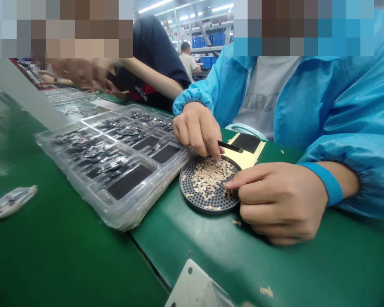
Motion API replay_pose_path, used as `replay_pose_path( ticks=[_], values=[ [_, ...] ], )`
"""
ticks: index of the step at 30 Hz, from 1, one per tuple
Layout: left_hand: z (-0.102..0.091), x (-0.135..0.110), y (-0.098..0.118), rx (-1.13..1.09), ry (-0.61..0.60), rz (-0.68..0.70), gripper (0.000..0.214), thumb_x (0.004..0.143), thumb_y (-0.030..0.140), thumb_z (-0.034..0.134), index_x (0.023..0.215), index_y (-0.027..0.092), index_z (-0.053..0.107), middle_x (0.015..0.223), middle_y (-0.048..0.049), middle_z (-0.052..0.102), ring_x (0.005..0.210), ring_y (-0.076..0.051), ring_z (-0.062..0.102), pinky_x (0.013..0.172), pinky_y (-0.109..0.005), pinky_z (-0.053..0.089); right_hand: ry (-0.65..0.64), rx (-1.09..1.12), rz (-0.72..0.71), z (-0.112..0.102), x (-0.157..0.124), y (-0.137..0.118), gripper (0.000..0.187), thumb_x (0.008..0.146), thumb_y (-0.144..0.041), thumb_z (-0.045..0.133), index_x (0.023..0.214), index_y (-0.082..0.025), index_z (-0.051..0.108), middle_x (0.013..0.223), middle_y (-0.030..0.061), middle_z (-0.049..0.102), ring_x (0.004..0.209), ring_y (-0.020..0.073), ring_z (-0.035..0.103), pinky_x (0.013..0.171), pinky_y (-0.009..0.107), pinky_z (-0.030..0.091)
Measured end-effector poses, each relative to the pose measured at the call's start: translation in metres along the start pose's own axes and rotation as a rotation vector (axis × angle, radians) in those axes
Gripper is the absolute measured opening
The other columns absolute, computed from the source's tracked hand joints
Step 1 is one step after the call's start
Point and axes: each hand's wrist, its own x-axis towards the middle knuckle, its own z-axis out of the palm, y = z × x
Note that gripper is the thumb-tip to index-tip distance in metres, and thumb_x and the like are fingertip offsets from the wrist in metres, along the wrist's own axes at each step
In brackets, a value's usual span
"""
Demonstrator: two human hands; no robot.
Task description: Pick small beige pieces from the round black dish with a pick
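While the wearer's own hands stay out of the picture, so their state cannot be told, two hands of a co-worker in a blue smock (339,98) work at a round dark perforated dish (192,197) lying on the green tabletop (67,256) near its middle. Small tan chips (209,177) lie scattered over the dish. The farther hand (196,128) is curled and pinches a thin black tool (230,147), possibly tweezers, with its fingertips down on the chips at the dish's far rim. The nearer hand (280,202) rests on the tabletop against the dish's right rim, loosely closed, with its forefinger stretched out over the chips and holding nothing that shows. Just behind the dish lies a yellow sheet (246,158) bearing a black square. Touching the dish's left rim is a stack of clear plastic trays (115,204) with dark parts in their compartments. A few loose chips (266,291) lie toward the near edge, beside a metal plate (195,285). Farther along, another person's blurred hand (80,72) reaches over more trays
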Motion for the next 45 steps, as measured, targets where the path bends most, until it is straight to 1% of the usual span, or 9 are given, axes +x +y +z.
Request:
replay_pose_path(
  ticks=[3, 8, 15, 22, 27, 32, 36, 40, 45],
  values=[
    [0.002, -0.004, 0.004, 0.021, -0.09, 0.093, 0.027, 0.102, 0.014, 0.084, 0.077, 0.02, 0.09, 0.054, 0.0008, 0.067, 0.048, -0.009, 0.071, 0.083, -0.002, 0.061, -0.003, -0.013, -0.011, 0.006, 0.002, -0.007, 0.07, 0.105, -0.072, 0.072, 0.093, -0.012, 0.039, 0.086, 0.0024, 0.019, 0.083, 0.0042, 0.025, 0.078, 0.017, 0.033],
    [0.005, 0.01, 0.008, -0.13, 0.33, -0.372, 0.048, 0.11, 0.053, 0.08, 0.072, 0.023, 0.081, 0.069, 0.0025, 0.071, 0.073, -0.005, 0.081, 0.078, 0.003, 0.056, -0.006, 0.003, -0.004, -0.005, -0.006, 0.009, 0.073, 0.105, -0.073, 0.071, 0.09, -0.012, 0.033, 0.085, 0.002, 0.013, 0.079, 0.0033, 0.016, 0.074, 0.016, 0.028],
    [0.006, 0.051, 0.002, -0.177, 0.439, -0.503, 0.049, 0.11, 0.064, 0.075, 0.083, 0.025, 0.082, 0.092, 0.001, 0.078, 0.107, -0.006, 0.085, 0.084, 0.001, 0.059, -0.179, 0.16, -0.26, -0.035, -0.023, 0.066, 0.081, 0.106, -0.059, 0.072, 0.092, -0.017, 0.005, 0.087, -0.0002, -0.001, 0.072, 0.0002, 0.007, 0.063, 0.013, 0.02],
    [0.004, 0.022, 0.011, -0.06, 0.395, -0.447, 0.037, 0.109, 0.05, 0.081, 0.08, 0.028, 0.086, 0.087, 0.0056, 0.077, 0.098, -0.004, 0.084, 0.083, 0.002, 0.06, -0.182, 0.175, -0.257, -0.033, -0.026, 0.067, 0.073, 0.114, -0.05, 0.063, 0.096, -0.018, 0.0, 0.087, -0.0004, 0.0, 0.071, -0.0005, 0.014, 0.066, 0.012, 0.024],
    [-0.006, -0.007, 0.014, 0.391, 0.013, -0.021, 0.037, 0.1, 0.036, 0.085, 0.063, 0.036, 0.083, 0.056, 0.013, 0.067, 0.045, -0.001, 0.063, 0.082, 0.002, 0.06, -0.159, 0.166, -0.242, -0.038, -0.027, 0.072, 0.078, 0.112, -0.055, 0.067, 0.093, -0.019, 0.001, 0.085, -0.0014, 0.003, 0.07, -0.0006, 0.014, 0.063, 0.014, 0.02],
    [-0.019, 0.007, -0.011, 0.089, -0.256, 0.273, 0.038, 0.105, 0.012, 0.066, 0.087, 0.033, 0.091, 0.057, 0.0125, 0.068, 0.03, -0.002, 0.049, 0.083, 0.003, 0.059, -0.172, 0.175, -0.251, -0.037, -0.025, 0.07, 0.082, 0.109, -0.055, 0.07, 0.095, -0.019, -0.002, 0.085, -0.0016, 0.003, 0.071, -0.0008, 0.014, 0.064, 0.014, 0.021],
    [-0.009, 0.012, -0.004, 0.1, -0.206, 0.175, 0.032, 0.105, 0.016, 0.073, 0.11, 0.041, 0.092, 0.061, 0.0121, 0.07, 0.035, -0.01, 0.06, 0.068, -0.007, 0.065, -0.161, 0.162, -0.242, -0.036, -0.026, 0.068, 0.079, 0.112, -0.053, 0.068, 0.095, -0.018, -0.001, 0.084, -0.0016, 0.004, 0.07, -0.0012, 0.015, 0.065, 0.013, 0.02],
    [0.001, 0.003, 0.017, 0.228, -0.064, 0.013, 0.019, 0.098, 0.028, 0.09, 0.082, 0.039, 0.091, 0.055, 0.0114, 0.066, 0.037, -0.009, 0.061, 0.069, -0.005, 0.063, -0.145, 0.185, -0.234, -0.037, -0.026, 0.068, 0.077, 0.112, -0.052, 0.068, 0.092, -0.019, 0.001, 0.08, -0.0026, 0.008, 0.067, -0.0006, 0.019, 0.062, 0.016, 0.02],
    [-0.01, -0.007, 0.029, 0.294, 0.043, -0.265, 0.05, 0.104, 0.011, 0.079, 0.057, 0.029, 0.083, 0.048, 0.005, 0.059, 0.043, -0.011, 0.067, 0.067, -0.005, 0.061, -0.158, 0.206, -0.22, -0.038, -0.028, 0.071, 0.076, 0.113, -0.052, 0.067, 0.09, -0.018, 0.004, 0.081, -0.0027, 0.01, 0.07, -0.001, 0.018, 0.065, 0.014, 0.02]
  ],
)
